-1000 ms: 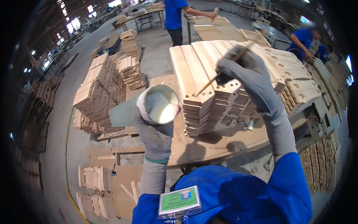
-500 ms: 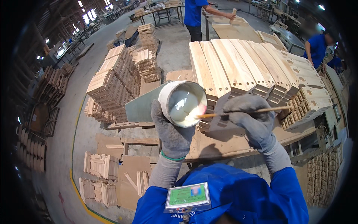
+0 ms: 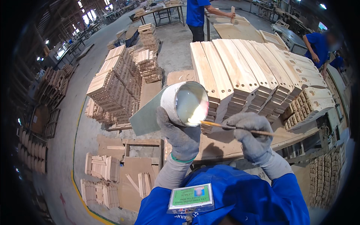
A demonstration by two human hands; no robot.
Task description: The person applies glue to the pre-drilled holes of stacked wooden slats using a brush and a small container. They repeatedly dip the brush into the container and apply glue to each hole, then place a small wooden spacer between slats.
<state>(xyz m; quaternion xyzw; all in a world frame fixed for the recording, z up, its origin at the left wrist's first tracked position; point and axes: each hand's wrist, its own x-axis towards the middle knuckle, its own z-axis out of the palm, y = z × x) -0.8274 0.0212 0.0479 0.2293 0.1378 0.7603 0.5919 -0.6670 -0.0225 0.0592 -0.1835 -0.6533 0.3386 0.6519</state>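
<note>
My left hand (image 3: 180,138), in a grey glove, is closed around a round whitish cup (image 3: 169,103) tilted toward me. Pale, milky liquid (image 3: 187,103) fills part of it, with a bright patch at the lower inner wall. Behind the cup a flat grey-green panel (image 3: 148,116) sticks out to the left; whether it is joined to the cup I cannot tell. My right hand (image 3: 252,137), also gloved, grips a thin wooden stick (image 3: 258,132). The stick's tip reaches the cup's lower right inside edge, where the liquid hides its end.
Stacked wooden boards with drilled ends (image 3: 240,67) stand on the worktable (image 3: 221,146) ahead. Shaped wooden pieces (image 3: 311,99) lie to the right. Tall wood piles (image 3: 112,82) and small bundles (image 3: 101,168) sit at left. Two people (image 3: 197,17) in blue work beyond the boards.
The cup tilts a bit differently and the panel behind it has swung lower. My right hand has shifted slightly left and down, the stick now sloping more. The far-right person's arm has moved.
</note>
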